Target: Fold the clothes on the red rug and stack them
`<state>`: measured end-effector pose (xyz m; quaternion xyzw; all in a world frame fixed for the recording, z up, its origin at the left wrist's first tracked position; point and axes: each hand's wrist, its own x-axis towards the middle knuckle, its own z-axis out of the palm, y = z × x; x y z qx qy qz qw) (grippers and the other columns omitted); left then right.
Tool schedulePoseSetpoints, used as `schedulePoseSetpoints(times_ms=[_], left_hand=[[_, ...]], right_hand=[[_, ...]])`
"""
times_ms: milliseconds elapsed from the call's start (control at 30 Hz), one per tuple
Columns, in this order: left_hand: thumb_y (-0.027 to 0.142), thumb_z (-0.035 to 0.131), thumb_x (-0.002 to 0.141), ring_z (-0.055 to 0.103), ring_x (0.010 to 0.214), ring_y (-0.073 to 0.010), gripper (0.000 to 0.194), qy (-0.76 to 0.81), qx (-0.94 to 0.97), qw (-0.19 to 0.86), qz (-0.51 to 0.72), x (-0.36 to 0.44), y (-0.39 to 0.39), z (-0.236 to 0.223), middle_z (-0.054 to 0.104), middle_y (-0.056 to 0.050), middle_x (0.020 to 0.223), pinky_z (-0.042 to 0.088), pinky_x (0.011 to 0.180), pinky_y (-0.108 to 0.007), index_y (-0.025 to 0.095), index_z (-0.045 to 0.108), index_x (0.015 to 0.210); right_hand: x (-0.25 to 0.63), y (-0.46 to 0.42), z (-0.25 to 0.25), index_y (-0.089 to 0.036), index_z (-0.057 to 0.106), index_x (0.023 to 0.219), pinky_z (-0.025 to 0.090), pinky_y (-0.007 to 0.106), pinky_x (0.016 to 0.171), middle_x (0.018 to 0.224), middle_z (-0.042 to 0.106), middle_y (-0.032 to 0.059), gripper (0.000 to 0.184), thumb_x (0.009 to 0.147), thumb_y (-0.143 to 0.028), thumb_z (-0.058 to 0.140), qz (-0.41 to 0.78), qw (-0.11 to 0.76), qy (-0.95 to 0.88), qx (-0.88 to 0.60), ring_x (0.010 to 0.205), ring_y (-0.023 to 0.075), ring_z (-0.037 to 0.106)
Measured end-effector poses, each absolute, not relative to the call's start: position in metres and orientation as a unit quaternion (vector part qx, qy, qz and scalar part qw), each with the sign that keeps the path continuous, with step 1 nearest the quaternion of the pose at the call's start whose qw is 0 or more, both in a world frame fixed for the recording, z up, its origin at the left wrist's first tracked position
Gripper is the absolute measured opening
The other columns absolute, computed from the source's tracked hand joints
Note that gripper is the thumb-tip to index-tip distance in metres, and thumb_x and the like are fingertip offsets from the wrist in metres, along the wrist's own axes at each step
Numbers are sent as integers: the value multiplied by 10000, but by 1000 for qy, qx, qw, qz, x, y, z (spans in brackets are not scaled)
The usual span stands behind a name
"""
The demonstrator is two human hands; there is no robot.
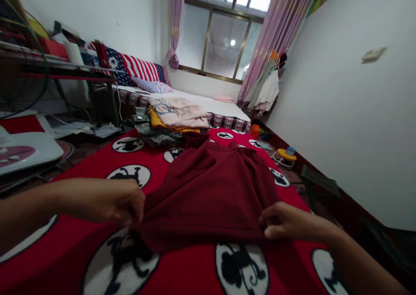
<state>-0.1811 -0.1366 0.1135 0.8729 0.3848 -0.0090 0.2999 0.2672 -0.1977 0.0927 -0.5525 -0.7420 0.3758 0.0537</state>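
A dark red long-sleeved top [214, 191] lies spread on the red bedcover [81, 247], which carries white ovals with black monkey figures. My left hand [120, 202] is closed on the near left corner of the top's hem. At the near right corner, my right hand [281, 221] pinches the same hem between thumb and fingers. The hem runs between both hands, nearest to me, and the top's upper part points away toward a clothes pile. Some bunched dark red cloth lies at its far left.
Beyond the top sits a pile of folded clothes [180, 113], a pale pink one uppermost. A cluttered desk [81, 74] and a white chair [29, 152] stand left. On the right are a yellow stool [286, 154] and a dark green chair [320, 182]. Another bed [191, 96] is under the window.
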Motion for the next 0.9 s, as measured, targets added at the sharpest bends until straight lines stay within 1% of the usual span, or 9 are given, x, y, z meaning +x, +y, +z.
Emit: schedulePoseSetpoints(times_ms=[33, 100, 233, 300, 433, 533, 700, 800, 900], left_hand=[[276, 635, 719, 663, 716, -166, 184, 353, 864, 354, -62, -177, -134, 114, 746, 18, 803, 489, 635, -198, 269, 781, 830], [312, 638, 769, 675, 815, -188, 235, 310, 857, 401, -85, -164, -118, 112, 751, 0, 894, 501, 708, -218, 263, 774, 953], [375, 618, 812, 637, 1028, -219, 328, 373, 881, 225, 182, -124, -62, 90, 693, -52, 1100, 488, 929, -298, 220, 722, 1081], [304, 631, 796, 593, 1127, -234, 368, 394, 876, 118, 253, -102, -34, 71, 618, -87, 1223, 451, 1018, -336, 202, 688, 1144], [124, 566, 807, 514, 1271, -245, 549, 465, 835, 21, 293, -71, 4, 44, 430, -120, 1448, 420, 1080, -346, 187, 531, 1352], [83, 510, 839, 523, 1276, -248, 639, 500, 813, -4, 298, -59, 24, 43, 330, -105, 1540, 449, 1052, -350, 218, 392, 1451], [353, 665, 822, 501, 1301, -284, 767, 505, 813, 51, 286, -47, 57, 45, 426, -145, 1489, 421, 1058, -359, 194, 308, 1482], [432, 728, 752, 569, 1218, -291, 744, 492, 820, 103, 273, -45, 64, 36, 581, -156, 1343, 457, 997, -346, 144, 453, 1381], [430, 760, 711, 670, 976, -262, 512, 488, 812, 123, 296, -52, 56, 34, 721, -96, 1065, 518, 844, -330, 149, 642, 1123]], right_hand=[[261, -192, 97, -177, 767, 933, 455, 226, 576, 802, 727, 40, 319, 753, -437, 723, 392, 45, -739, -546, 697, 176, 642], [243, -174, 99, -171, 748, 985, 456, 233, 591, 838, 726, 44, 353, 786, -457, 689, 390, 103, -740, -539, 719, 173, 640], [186, -131, 69, -168, 709, 996, 491, 290, 794, 985, 711, 63, 263, 826, -362, 659, 290, 297, -758, -502, 895, 187, 646], [157, -116, 44, -176, 689, 1017, 497, 300, 793, 995, 687, 64, 231, 814, -287, 675, 238, 346, -777, -469, 895, 182, 637], [126, -108, 10, -215, 657, 1097, 485, 356, 860, 1069, 647, 70, 309, 799, -264, 720, 109, 321, -842, -420, 974, 210, 588], [123, -112, 7, -226, 662, 1064, 479, 363, 858, 1066, 643, 67, 246, 826, -278, 700, 65, 301, -861, -404, 981, 219, 564], [127, -114, 11, -226, 674, 1001, 481, 353, 848, 1046, 645, 62, 173, 831, -257, 693, 71, 312, -859, -399, 966, 212, 565], [130, -112, 8, -221, 681, 962, 481, 335, 857, 1018, 648, 54, 129, 834, -206, 681, 103, 339, -850, -389, 959, 194, 579], [134, -110, 4, -217, 685, 919, 484, 315, 858, 979, 647, 47, 84, 852, -179, 651, 137, 368, -836, -385, 942, 176, 598]])
